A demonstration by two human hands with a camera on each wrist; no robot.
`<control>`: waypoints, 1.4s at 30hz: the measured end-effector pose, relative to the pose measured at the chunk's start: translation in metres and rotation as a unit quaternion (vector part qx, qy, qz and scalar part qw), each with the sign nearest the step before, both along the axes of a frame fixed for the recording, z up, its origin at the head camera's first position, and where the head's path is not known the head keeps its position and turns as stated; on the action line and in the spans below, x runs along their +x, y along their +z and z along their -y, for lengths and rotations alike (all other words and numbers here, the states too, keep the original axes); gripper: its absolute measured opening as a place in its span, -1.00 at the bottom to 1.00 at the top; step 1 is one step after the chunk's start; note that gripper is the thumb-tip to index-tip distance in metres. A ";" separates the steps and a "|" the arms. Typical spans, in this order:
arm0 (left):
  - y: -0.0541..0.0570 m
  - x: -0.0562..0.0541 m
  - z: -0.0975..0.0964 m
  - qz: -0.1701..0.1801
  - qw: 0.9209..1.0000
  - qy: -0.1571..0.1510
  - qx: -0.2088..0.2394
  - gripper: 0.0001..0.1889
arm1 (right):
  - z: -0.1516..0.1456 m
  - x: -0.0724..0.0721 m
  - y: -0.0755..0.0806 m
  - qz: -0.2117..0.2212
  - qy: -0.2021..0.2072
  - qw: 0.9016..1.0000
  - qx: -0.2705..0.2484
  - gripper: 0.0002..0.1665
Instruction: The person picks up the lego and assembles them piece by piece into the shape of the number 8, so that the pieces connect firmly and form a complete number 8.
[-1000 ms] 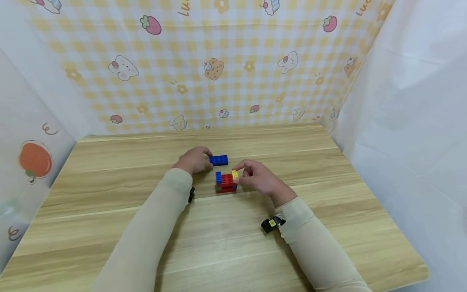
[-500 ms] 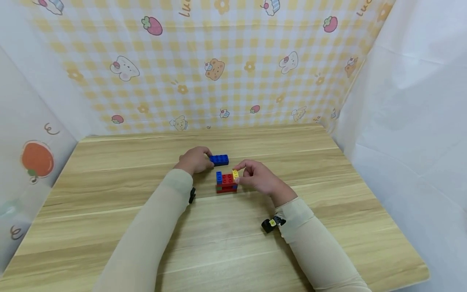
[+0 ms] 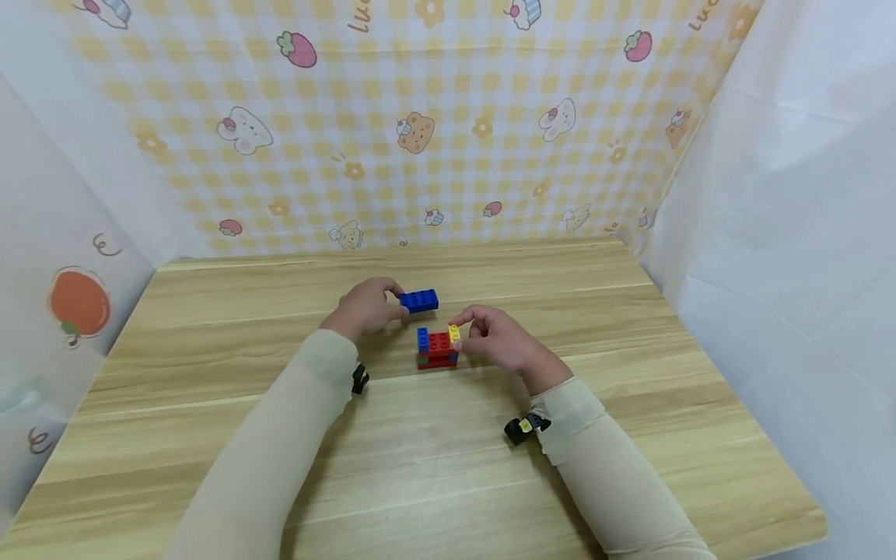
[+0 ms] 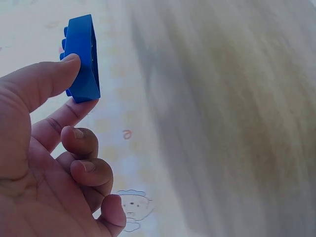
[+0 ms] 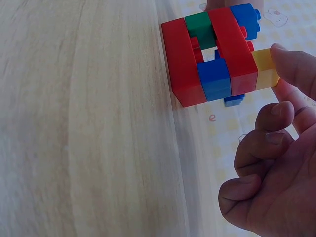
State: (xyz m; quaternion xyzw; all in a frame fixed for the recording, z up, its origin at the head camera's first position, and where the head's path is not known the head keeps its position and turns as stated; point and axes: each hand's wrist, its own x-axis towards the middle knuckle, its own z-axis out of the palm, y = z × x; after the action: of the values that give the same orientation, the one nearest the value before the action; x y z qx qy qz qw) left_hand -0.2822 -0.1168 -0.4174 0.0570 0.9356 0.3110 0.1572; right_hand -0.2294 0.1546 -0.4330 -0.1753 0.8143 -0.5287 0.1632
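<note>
My left hand (image 3: 369,306) pinches a long blue brick (image 3: 419,301) by its left end, thumb on one side and a finger on the other. In the left wrist view that blue brick (image 4: 83,59) is raised off the wooden surface, studs facing left. Nearer to me stands a small brick stack (image 3: 438,350): a red base, a green and a small blue brick (image 5: 215,79), then a second red brick (image 5: 233,49). On top sit a small blue brick (image 5: 245,20) and a yellow brick (image 5: 265,69). My right hand (image 3: 498,340) pinches the yellow brick between thumb and finger.
Everything is on a wooden table (image 3: 420,467). A yellow checked cloth (image 3: 378,187) with cartoon prints hangs behind it, and white sheets (image 3: 791,233) hang at the sides. A small black camera (image 3: 526,428) is worn on the right wrist.
The left hand has lifted the long blue brick a little and tilted it slightly. The right hand keeps its pinch on the yellow brick atop the stack.
</note>
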 end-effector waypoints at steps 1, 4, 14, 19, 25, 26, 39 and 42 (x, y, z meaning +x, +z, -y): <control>0.001 0.001 0.001 -0.002 1.000 0.001 0.003 -0.57 | 0.000 0.000 0.000 0.000 0.001 1.000 -0.001 -0.62; 0.005 0.006 0.002 -0.004 1.000 -0.003 0.009 -0.56 | -0.001 0.000 -0.001 0.001 0.001 1.000 -0.001 -0.62; 0.017 0.025 0.000 -0.014 0.999 -0.013 0.032 -0.51 | -0.002 0.000 0.000 0.004 0.004 1.000 -0.003 -0.62; 0.023 0.037 -0.002 -0.021 0.998 -0.021 0.051 -0.52 | -0.001 -0.001 0.000 0.004 0.005 1.000 -0.003 -0.62; 0.029 0.050 -0.004 -0.034 0.996 -0.029 0.074 -0.55 | -0.001 -0.001 0.000 0.004 0.003 1.000 0.000 -0.63; 0.029 0.051 -0.005 -0.035 0.996 -0.029 0.080 -0.56 | -0.001 -0.001 0.000 0.004 0.003 1.000 0.000 -0.64; 0.020 0.067 -0.012 -0.038 0.991 -0.034 0.128 -0.59 | -0.001 0.000 0.001 0.005 0.004 1.000 -0.003 -0.71; 0.018 0.070 -0.013 -0.032 0.991 -0.029 0.128 -0.61 | -0.001 -0.001 0.000 0.004 0.007 1.000 -0.008 -0.74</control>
State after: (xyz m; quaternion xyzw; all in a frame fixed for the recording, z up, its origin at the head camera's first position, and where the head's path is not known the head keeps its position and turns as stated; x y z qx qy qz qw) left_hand -0.2123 -0.1035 -0.3990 0.1141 0.8904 0.4217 0.1275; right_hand -0.2299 0.1559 -0.4328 -0.1798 0.8084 -0.5345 0.1688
